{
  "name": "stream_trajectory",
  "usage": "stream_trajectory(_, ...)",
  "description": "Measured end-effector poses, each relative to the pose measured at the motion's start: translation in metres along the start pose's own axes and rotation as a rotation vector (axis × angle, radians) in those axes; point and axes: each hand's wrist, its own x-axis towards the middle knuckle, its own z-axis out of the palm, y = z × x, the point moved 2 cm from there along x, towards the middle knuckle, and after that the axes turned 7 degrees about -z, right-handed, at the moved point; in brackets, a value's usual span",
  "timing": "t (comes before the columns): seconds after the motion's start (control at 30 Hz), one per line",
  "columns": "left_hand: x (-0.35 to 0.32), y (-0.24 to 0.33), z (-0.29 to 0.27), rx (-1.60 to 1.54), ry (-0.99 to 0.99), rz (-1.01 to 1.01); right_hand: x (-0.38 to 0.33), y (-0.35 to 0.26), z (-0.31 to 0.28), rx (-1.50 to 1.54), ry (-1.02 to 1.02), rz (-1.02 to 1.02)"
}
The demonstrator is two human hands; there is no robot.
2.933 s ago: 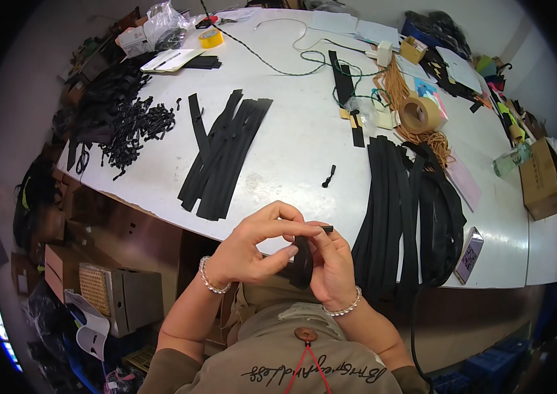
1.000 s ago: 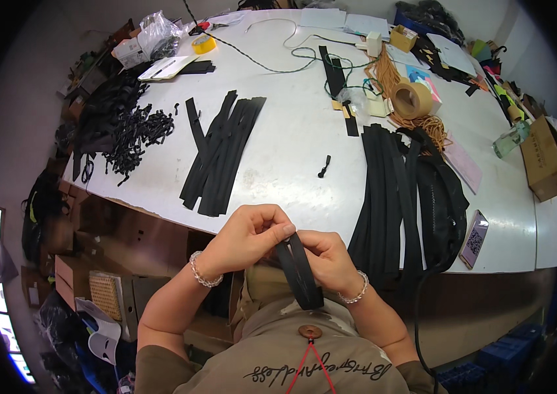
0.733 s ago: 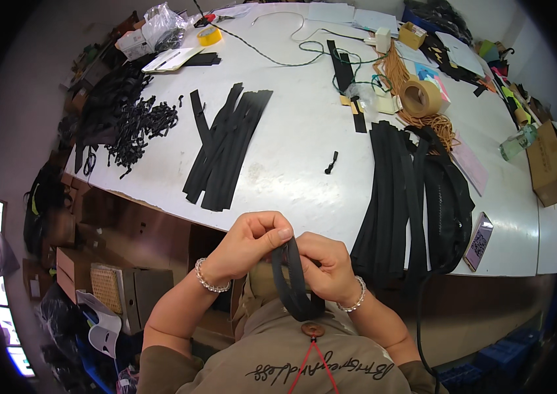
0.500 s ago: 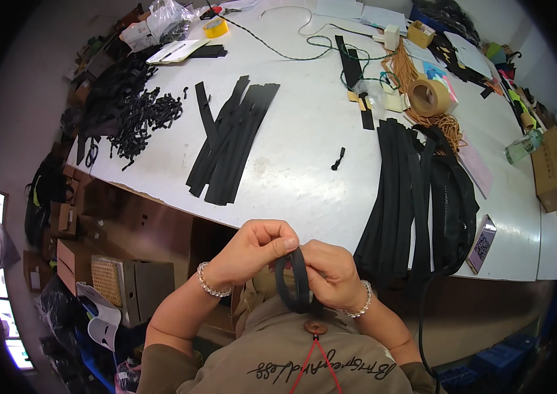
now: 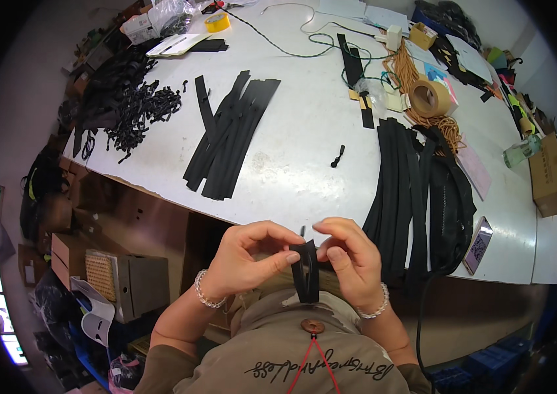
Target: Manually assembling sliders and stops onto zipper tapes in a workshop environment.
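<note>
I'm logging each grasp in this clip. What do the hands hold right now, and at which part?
Both hands pinch one black strap at its upper end: left hand and right hand on either side; the rest hangs down.

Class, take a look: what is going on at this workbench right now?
A person works close to their chest at the near edge of a white table. Both hands pinch a short black strap: the left hand grips its upper end from one side, the right hand from the other, and the strap hangs down between them. On the table lie a fanned pile of black strips, a long bundle of black straps and a tape roll.
</note>
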Motion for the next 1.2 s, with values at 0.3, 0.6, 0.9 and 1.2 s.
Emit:
stream_trajectory(0.3,-0.002,0.012,-0.002,0.404,0.056,0.367,0.007,-0.004,-0.005,0.236,-0.173,0.151)
stream_trajectory(0.6,0.0,0.01,-0.002,0.606,0.08,0.745,0.003,0.005,0.002,0.212,-0.101,-0.011)
stream_trajectory(0.9,-0.003,0.01,0.0,0.675,0.056,0.785,0.0,0.0,0.001,0.136,-0.075,-0.034)
stream_trajectory(1.2,-0.009,-0.02,0.016,0.217,-0.017,0.104,-0.032,0.009,-0.006,0.149,-0.121,0.173)
